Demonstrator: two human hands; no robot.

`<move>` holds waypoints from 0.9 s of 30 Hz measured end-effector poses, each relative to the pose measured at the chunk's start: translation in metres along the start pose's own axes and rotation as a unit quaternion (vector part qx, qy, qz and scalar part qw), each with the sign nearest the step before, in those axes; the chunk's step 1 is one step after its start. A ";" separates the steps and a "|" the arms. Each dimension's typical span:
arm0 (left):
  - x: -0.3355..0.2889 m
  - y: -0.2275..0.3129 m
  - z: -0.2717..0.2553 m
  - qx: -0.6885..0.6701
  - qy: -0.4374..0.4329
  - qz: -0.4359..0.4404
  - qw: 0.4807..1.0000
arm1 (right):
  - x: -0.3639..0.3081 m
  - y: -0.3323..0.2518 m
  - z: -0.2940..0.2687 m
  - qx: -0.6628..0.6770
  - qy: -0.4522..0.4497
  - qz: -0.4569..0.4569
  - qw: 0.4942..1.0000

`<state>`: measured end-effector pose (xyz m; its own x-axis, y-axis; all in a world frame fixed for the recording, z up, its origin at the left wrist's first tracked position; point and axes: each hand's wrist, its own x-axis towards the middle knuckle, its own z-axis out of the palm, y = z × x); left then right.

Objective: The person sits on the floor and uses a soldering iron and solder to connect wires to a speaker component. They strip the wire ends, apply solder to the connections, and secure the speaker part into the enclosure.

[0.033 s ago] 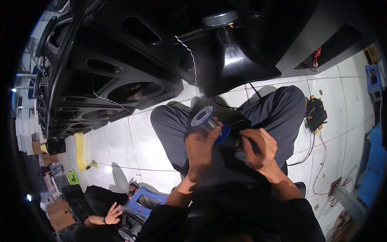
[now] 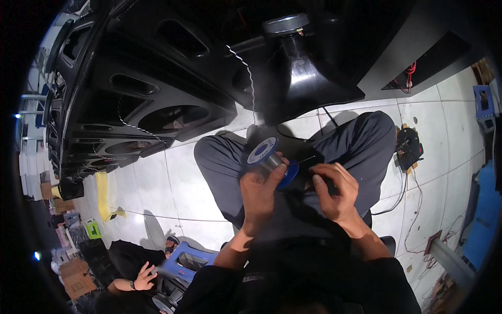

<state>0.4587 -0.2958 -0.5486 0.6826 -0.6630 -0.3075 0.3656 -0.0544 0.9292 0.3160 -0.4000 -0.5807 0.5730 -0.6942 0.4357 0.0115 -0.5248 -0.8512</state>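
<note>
A left hand (image 2: 257,194) gripped a blue spool (image 2: 263,150) of wire (image 2: 272,162) as the right hand (image 2: 339,194) curled near it, its hold impossible to tell.

The right hand's (image 2: 341,192) fingertips (image 2: 315,169) had edged slightly closer to the spool (image 2: 271,160) on that hand's left, the thumb sharpening beneath them. Well beyond the left hand (image 2: 260,194), a co-worker's hand (image 2: 145,277) had shifted slightly.

Gap between spool (image 2: 271,161) and right hand (image 2: 337,192), wire (image 2: 307,159) intruding, knees (image 2: 377,130) flanking; horn (image 2: 306,83) ahead
</note>
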 end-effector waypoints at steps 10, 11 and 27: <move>-0.003 -0.009 -0.007 -0.040 -0.145 -0.073 0.986 | 0.026 0.000 -0.010 0.153 -0.034 0.202 0.967; -0.002 -0.011 -0.010 -0.086 -0.165 -0.088 0.979 | 0.025 0.000 -0.011 0.165 -0.037 0.219 0.961; 0.015 -0.026 -0.007 -0.146 -0.174 -0.183 0.957 | 0.027 0.014 -0.013 0.162 -0.009 0.274 0.948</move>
<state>0.4637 -0.2996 -0.5788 0.2416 -0.8511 -0.4661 0.7353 -0.1529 0.6602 0.3206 -0.4327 -0.5770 0.5800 -0.8084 -0.1006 -0.0434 0.0927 -0.9947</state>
